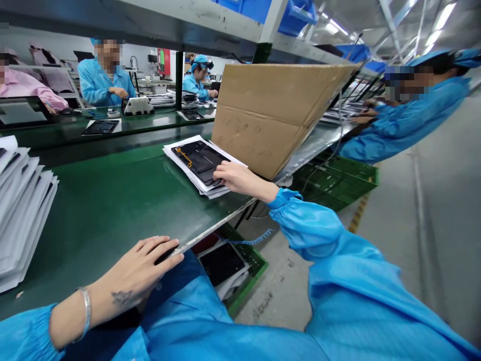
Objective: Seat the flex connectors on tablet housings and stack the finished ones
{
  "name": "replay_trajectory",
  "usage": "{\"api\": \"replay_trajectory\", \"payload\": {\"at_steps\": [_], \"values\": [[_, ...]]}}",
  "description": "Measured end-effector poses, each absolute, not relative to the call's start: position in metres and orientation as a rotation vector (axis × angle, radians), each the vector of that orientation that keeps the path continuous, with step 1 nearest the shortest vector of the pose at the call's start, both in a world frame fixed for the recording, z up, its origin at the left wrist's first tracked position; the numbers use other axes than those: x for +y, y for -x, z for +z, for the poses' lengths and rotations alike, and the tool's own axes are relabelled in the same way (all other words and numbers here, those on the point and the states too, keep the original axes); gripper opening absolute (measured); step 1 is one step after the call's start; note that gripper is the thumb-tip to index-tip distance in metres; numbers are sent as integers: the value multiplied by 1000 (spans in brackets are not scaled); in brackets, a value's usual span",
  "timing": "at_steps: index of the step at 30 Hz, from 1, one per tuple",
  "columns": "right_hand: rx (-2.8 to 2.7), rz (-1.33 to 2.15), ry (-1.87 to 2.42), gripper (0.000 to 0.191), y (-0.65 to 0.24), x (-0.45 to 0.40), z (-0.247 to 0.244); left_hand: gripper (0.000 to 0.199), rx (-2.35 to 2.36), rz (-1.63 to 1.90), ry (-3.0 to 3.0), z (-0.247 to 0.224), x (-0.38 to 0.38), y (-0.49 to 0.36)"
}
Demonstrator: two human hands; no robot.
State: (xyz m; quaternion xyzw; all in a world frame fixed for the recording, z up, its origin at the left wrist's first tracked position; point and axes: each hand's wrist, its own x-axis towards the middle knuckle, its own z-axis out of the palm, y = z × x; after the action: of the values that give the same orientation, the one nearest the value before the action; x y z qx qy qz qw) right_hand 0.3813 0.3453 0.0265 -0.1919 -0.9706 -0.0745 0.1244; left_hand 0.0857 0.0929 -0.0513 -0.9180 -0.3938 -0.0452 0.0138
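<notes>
Green assembly bench (101, 200), left to right: white sheet stack (22, 210) at 9 o'clock; left hand (135, 278) flat, fingers together, at 7 o'clock; right hand (240, 180), ungripping, apparently steadying black tablet panel (199, 163) on paper sheets (176, 168) at 12 o'clock.

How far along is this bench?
Done: unclear; the sheet-interleaved stack on the left might be finished units. In hand: right hand on a black tablet panel with an orange strip, on white sheets. Remaining: another dark panel in the green crate below; left hand rests at the bench edge.
</notes>
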Motion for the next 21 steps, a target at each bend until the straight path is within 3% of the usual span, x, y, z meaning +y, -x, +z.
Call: {"api": "replay_trajectory", "payload": {"at_steps": [5, 11, 14, 21], "values": [[-2815, -296, 593, 26, -373, 357, 23, 71, -1236, -150, 2857, -49, 92, -86], [-2913, -355, 562, 9, -375, 358, 24, 68, -1219, -177, 2889, -46, 91, -88], [-2964, -405, 539, 18, -378, 352, 29, 69, -1243, -226, 2902, -45, 91, -88], [-3024, -391, 501, 17, -369, 359, 42, 65, -1256, -281, 2898, -45, 92, -87]]}}
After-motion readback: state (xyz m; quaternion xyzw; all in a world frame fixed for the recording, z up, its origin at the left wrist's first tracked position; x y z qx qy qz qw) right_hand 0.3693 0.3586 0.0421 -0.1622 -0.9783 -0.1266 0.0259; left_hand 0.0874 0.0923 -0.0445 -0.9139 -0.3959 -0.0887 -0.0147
